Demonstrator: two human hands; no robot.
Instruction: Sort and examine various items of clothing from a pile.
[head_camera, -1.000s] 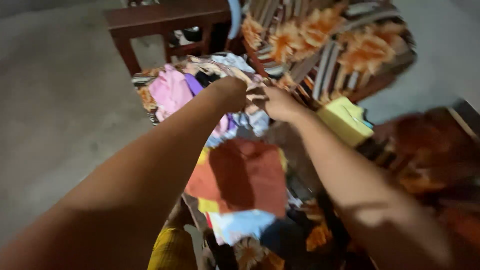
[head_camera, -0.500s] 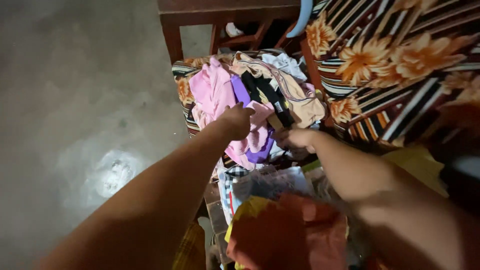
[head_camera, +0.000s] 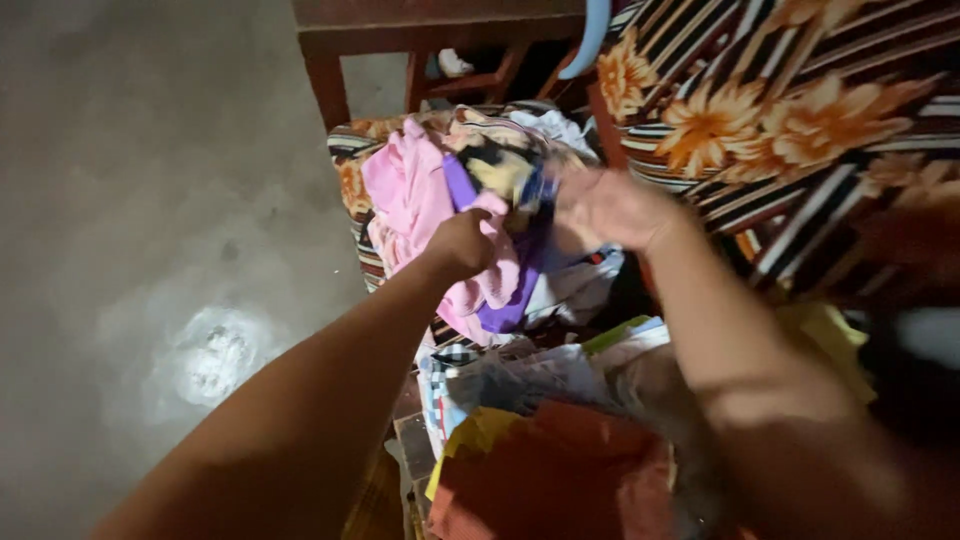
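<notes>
My left hand (head_camera: 462, 243) is closed on the pink cloth (head_camera: 410, 195) in the far heap on the chair (head_camera: 350, 165), my right hand (head_camera: 605, 208) grips a blurred dark garment (head_camera: 505, 170) beside it, so the sorting looks barely begun, with that heap and the near red cloth (head_camera: 560, 480) still loose.

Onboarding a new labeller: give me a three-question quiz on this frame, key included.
1. True or false: the left hand rests on the pink cloth.
2. Which colour is the cloth at the bottom, nearest the camera: A red-orange, B green, C white?
3. What pattern covers the big cushion at the top right?

Key: 1 true. 2 A, the red-orange cloth. 3 Orange flowers on stripes. The right hand is blurred, so no question relies on it.
</notes>
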